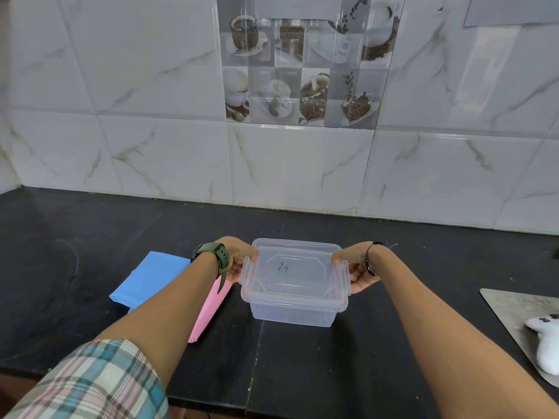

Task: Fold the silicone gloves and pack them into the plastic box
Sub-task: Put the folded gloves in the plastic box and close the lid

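Observation:
A clear plastic box (pixel 292 309) with its lid (pixel 295 269) on stands on the black counter at the centre. My left hand (pixel 237 258) grips the latch on the lid's left side. On the right side, my right hand (pixel 358 267) grips the other latch. A blue silicone glove (pixel 148 278) lies flat to the left of the box. Beside it lies a pink glove (pixel 208 309), partly hidden under my left forearm. The box looks empty inside.
The black counter (pixel 90 237) runs back to a tiled wall. A grey mat (pixel 514 309) lies at the right edge with a white game controller (pixel 546 343) on it. The counter's front edge is close to me.

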Action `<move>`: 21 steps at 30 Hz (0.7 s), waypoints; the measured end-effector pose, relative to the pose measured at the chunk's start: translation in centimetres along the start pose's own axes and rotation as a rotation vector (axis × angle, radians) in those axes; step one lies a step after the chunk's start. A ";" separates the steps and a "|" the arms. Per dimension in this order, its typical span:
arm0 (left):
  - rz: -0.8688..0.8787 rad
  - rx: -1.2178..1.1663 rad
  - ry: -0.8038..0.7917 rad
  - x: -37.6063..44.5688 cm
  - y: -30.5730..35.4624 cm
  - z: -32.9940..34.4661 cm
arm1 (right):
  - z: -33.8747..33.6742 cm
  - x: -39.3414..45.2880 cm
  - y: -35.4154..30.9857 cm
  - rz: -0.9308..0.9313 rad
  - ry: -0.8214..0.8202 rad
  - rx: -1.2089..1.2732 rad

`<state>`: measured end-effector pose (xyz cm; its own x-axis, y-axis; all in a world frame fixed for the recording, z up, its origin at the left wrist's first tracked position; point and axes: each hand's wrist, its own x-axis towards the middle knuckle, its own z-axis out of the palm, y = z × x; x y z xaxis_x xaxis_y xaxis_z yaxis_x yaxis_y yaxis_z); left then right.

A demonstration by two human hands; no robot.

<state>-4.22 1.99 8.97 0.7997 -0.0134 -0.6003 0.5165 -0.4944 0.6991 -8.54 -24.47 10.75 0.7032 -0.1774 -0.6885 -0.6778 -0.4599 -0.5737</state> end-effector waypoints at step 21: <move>0.258 0.080 0.093 -3.9 0.7 0.0 | -0.1 -2.7 0.5 -0.191 0.116 -0.018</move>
<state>-6.99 1.66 11.83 0.9280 -0.0695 -0.3660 0.2698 -0.5522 0.7888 -10.79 -24.29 12.33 0.8392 -0.1841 -0.5117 -0.5267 -0.5098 -0.6803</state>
